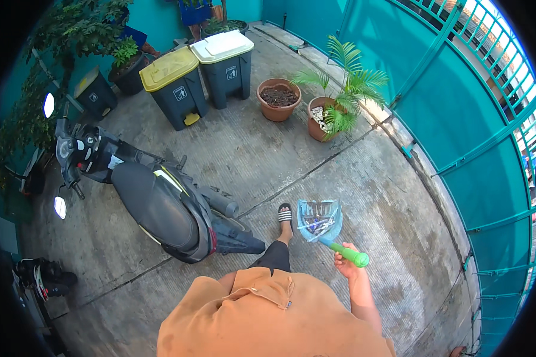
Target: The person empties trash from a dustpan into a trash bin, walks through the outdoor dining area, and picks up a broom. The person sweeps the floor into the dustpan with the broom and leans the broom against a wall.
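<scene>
My right hand (345,268) is closed around the green handle of a dustpan (336,229). The scoop is light blue and translucent, held out in front of me above the concrete. Inside it lies litter (317,224), with thin white sticks and dark bits; the separate pieces are too small to name. My left hand is out of sight, its arm mostly covered by my orange-brown shirt (262,318). One foot in a striped slide sandal (285,213) stands just left of the scoop.
A black motor scooter (158,205) is parked at my left. Ahead stand a yellow-lidded bin (175,95), a white-lidded bin (225,68), a soil-filled pot (279,101) and a potted palm (324,122). A teal metal gate (452,119) runs along the right. Other people (195,15) are at the back.
</scene>
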Available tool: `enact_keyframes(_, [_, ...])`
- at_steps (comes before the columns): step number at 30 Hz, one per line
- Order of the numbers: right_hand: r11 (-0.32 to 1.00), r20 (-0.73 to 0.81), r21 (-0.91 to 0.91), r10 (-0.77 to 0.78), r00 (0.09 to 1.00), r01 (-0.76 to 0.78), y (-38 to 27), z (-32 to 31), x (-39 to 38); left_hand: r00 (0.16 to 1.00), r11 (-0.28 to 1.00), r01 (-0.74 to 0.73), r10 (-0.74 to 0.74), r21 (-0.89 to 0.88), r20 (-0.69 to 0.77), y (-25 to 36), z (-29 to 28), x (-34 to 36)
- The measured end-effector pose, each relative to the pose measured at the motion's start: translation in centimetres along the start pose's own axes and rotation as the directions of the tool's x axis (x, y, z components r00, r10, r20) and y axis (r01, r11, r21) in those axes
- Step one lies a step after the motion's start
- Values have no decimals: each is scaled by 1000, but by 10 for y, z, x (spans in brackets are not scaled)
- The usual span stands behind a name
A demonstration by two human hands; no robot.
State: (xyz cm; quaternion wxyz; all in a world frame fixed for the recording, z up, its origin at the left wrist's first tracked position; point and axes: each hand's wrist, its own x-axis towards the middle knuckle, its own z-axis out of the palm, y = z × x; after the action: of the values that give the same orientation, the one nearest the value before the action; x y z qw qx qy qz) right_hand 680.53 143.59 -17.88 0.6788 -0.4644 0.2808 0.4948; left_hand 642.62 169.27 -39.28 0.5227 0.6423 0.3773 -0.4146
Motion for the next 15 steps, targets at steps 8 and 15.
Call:
enact_keyframes(8, [984,70,-137,128,989,-117,-172,127,76,834,878,-423,282,-223,-474,227,-204,72])
enact_keyframes(15, [948,108,-297,150,983,-112,-283,279,148,894,816,-376,444,-439,60,318,-346,-84])
